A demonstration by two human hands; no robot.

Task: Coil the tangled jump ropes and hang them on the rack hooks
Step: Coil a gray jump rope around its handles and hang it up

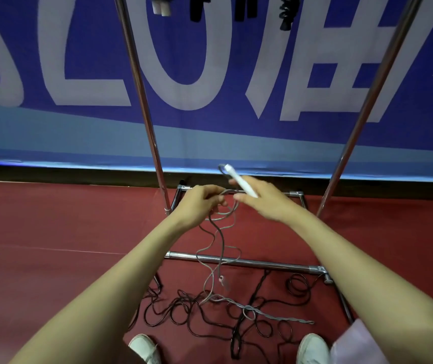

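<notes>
- Between the two slanted chrome rack poles [142, 101], near the centre of the view, a thin grey jump rope [219, 232] is being gathered by both hands.
- A slim white plastic handle [239, 179] of that rope is gripped by the right hand [260, 198], its tip pointing toward 11 o'clock.
- The left hand [199, 203] is closed around the first loops of grey cord, which are pinched just beside the right thumb.
- From the left hand the cord hangs toward 6 o'clock, crosses the lower chrome crossbar [236, 261], and reaches the red floor [52, 232], where its far end lies twisted at about 5 o'clock.
- A tangle of dark jump ropes [184, 316] lies on the floor under the grey cord, and the two appear to overlap there.
- The step is judged best done by drawing the cord up in even loops into the left hand, with the handle kept as the anchor.
- Slack would be better lifted slowly, so that dark cord is not dragged up with it.
- Hanging rope handles [194, 9], presumably on the hooks, are seen at 12 o'clock.
</notes>
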